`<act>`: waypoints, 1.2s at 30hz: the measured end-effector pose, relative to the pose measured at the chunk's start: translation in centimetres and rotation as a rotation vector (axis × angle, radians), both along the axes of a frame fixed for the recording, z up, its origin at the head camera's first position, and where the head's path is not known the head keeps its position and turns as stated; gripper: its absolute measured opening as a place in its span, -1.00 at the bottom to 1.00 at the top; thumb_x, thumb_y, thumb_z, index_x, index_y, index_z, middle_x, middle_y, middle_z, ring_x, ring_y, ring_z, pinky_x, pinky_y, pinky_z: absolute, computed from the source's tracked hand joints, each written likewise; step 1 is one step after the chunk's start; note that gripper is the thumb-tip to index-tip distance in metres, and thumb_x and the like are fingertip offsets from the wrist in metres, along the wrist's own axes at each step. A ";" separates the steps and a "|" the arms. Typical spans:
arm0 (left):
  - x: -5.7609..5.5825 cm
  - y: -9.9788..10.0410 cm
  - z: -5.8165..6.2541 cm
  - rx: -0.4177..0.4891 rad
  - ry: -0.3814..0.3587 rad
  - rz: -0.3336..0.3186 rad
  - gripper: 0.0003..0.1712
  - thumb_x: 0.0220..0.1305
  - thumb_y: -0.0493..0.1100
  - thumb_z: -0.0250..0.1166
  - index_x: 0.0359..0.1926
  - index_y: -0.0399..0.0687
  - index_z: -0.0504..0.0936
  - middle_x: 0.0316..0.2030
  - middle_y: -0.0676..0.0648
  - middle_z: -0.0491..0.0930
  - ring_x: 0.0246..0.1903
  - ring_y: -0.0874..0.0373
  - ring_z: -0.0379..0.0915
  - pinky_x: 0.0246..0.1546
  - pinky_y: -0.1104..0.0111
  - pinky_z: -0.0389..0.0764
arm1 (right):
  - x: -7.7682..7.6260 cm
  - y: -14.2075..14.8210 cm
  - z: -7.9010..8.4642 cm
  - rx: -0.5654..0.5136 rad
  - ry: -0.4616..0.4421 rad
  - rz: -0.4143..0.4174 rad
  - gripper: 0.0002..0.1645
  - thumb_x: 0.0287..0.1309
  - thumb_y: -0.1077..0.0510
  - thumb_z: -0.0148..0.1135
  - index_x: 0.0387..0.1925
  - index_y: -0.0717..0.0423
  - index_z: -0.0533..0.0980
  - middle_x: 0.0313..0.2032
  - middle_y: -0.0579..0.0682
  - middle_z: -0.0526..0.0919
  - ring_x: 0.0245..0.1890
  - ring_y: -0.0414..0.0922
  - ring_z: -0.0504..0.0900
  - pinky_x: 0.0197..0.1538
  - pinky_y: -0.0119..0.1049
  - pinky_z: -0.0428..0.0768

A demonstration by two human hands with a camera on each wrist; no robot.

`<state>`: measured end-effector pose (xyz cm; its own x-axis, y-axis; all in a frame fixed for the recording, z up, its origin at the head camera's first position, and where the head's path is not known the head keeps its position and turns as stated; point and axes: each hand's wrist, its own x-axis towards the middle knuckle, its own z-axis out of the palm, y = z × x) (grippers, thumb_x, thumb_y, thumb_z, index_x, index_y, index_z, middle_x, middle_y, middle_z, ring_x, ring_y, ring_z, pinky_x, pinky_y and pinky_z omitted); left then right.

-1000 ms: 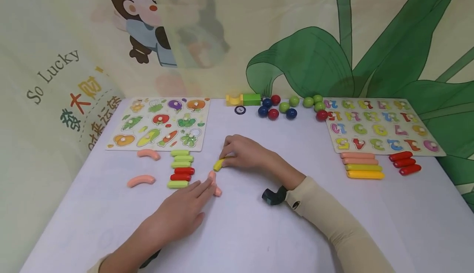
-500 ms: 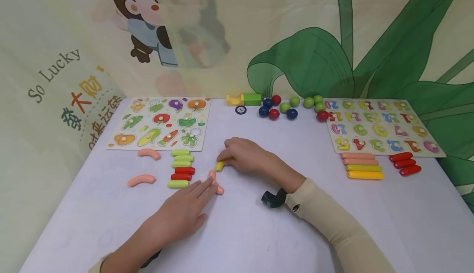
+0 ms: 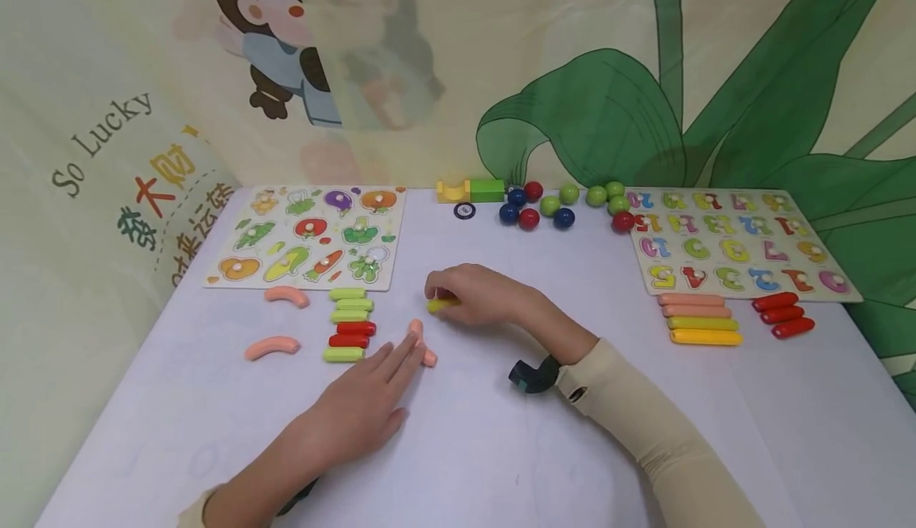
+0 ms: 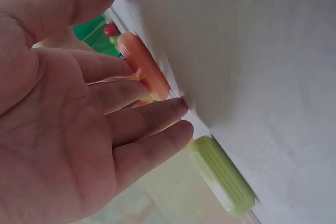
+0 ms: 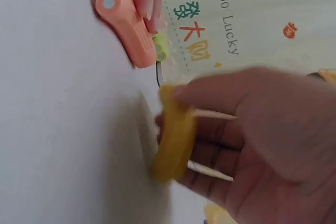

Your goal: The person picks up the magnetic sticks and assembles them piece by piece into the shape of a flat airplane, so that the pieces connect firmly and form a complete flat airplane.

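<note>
My right hand [image 3: 487, 296] pinches a short yellow curved piece [image 5: 176, 140] between thumb and fingers, close over the white table. Below and to the left of it, my left hand [image 3: 358, 413] reaches out with straight fingers, their tips on a bent salmon-pink piece [image 3: 428, 355]. In the left wrist view the pink piece [image 4: 144, 66] stands at the fingertips, with a ribbed light green piece [image 4: 223, 177] beyond the little finger. To the left of that hand, a column of light green pieces [image 3: 348, 355] and red pieces [image 3: 355, 328] lies on the table, beside two curved pink pieces [image 3: 273, 347].
A vegetable puzzle board [image 3: 300, 238] lies back left, a number puzzle board [image 3: 733, 242] back right. Between them are colored balls [image 3: 564, 218], a yellow block [image 3: 452, 192] and a green block [image 3: 487, 191]. Pink and yellow sticks [image 3: 704, 338] and red sticks [image 3: 792, 328] lie at right.
The yellow piece has moved up and right, away from the pink piece, and now lies more sideways in my right hand. The pink piece and left fingertips have shifted slightly right and up.
</note>
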<state>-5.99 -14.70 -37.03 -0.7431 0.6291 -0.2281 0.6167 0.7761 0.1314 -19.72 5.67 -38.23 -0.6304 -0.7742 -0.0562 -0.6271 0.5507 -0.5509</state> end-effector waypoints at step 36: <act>0.0 0.2 0.0 -0.016 0.015 0.011 -0.05 0.10 0.08 0.26 0.38 -0.12 -0.01 0.37 -0.07 -0.09 0.26 -0.04 0.03 0.12 0.14 0.26 | -1.1 0.5 -1.2 -0.028 -0.020 -0.094 -0.79 -0.03 0.02 0.34 -0.27 -0.12 0.59 -0.44 -0.20 0.48 -0.40 -0.26 0.41 -0.33 -0.47 0.45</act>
<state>-5.95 -14.54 -37.08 -0.7533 0.6174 -0.2268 0.6101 0.7847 0.1096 -20.86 6.13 -39.44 -0.6991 -0.7134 -0.0483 -0.5624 0.5904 -0.5789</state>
